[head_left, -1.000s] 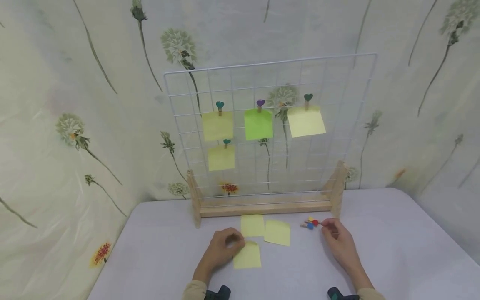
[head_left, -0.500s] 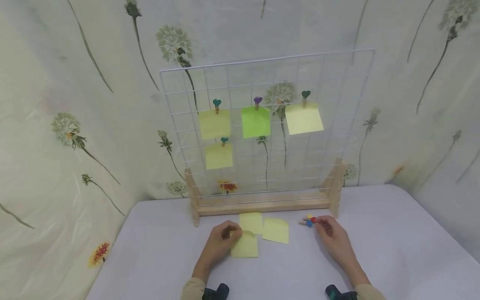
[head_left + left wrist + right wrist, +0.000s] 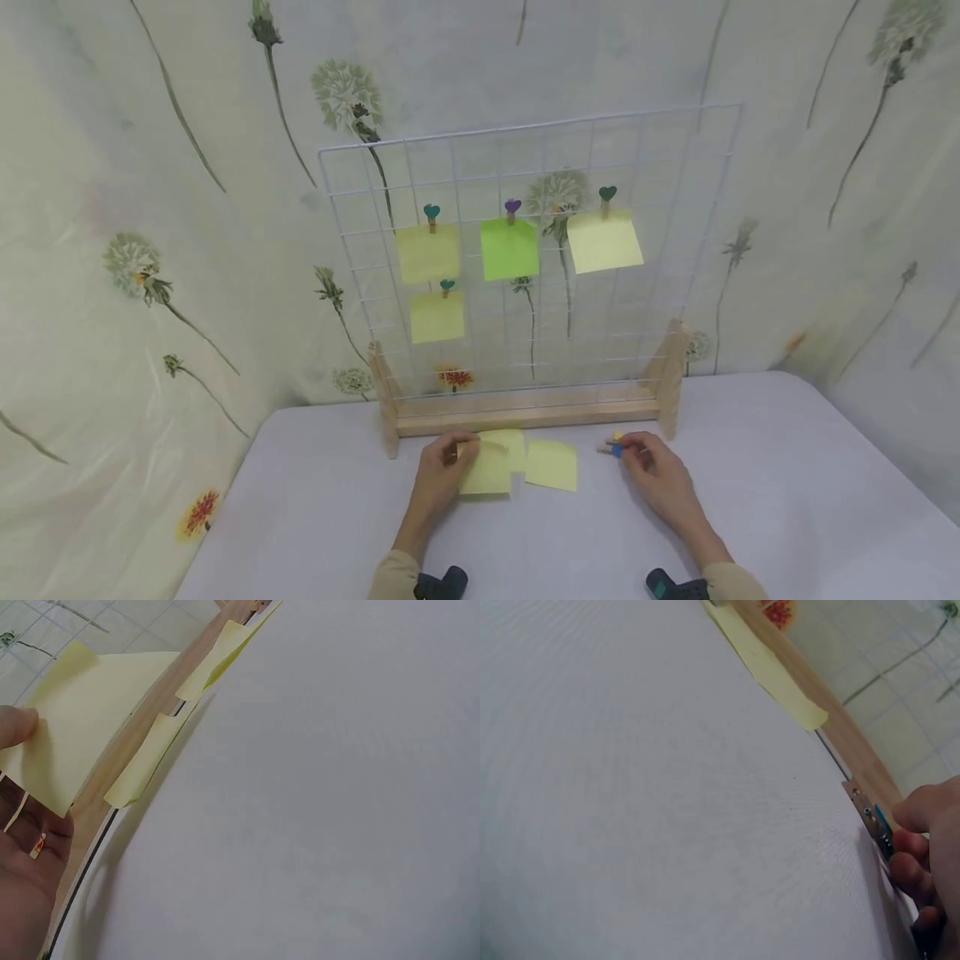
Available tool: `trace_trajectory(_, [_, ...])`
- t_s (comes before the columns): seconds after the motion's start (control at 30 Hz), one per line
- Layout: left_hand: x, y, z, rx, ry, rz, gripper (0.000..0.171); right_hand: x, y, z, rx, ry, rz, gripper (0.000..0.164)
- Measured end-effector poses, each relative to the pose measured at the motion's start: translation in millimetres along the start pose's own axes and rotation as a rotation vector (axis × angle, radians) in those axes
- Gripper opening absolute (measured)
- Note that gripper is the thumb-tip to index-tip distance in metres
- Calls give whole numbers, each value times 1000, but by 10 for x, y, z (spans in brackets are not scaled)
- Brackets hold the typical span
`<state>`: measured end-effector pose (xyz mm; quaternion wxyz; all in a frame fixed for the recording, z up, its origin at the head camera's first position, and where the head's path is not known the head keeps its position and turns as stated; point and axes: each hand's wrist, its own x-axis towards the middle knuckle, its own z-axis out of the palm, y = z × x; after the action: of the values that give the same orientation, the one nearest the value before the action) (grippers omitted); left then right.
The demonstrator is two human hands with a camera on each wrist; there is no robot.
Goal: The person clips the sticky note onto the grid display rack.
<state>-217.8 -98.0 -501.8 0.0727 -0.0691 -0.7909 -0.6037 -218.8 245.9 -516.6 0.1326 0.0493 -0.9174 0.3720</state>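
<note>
My left hand pinches a pale yellow sticky note between thumb and fingers. In the left wrist view this held note is tilted up off the white table. Two more yellow notes lie by the rack's base, one partly behind the held note and one to its right. My right hand has its fingertips curled at a small group of mini clothespins, apparently pinching the red-heart one, mostly hidden by the fingers. A blue-heart clothespin and a yellow-heart one show beside the fingertips.
A white wire grid stands in a wooden base at the back of the table. Heart clothespins hold a green note and three yellow notes on it. Flower-patterned cloth hangs behind.
My left hand has moved forward with the pinched note, which now overlaps the note behind it. My right fingers have moved left over the clothespins, and the red heart is now covered.
</note>
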Motion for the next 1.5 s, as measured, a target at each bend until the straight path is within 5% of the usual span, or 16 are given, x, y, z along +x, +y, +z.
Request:
trace_trajectory(0.27, [114, 81, 51, -35, 65, -25, 18, 21, 9, 34, -29, -10, -11, 23])
trace_trajectory(0.53, [116, 506, -6, -86, 47, -66, 19, 58, 3, 33, -60, -6, -14, 22])
trace_trajectory(0.83, [202, 580, 55, -140, 60, 7, 19, 54, -13, 36, -99, 20, -53, 22])
trace_trajectory(1.5, [365, 887, 107, -87, 25, -14, 21, 40, -15, 45, -172, -3, -35, 10])
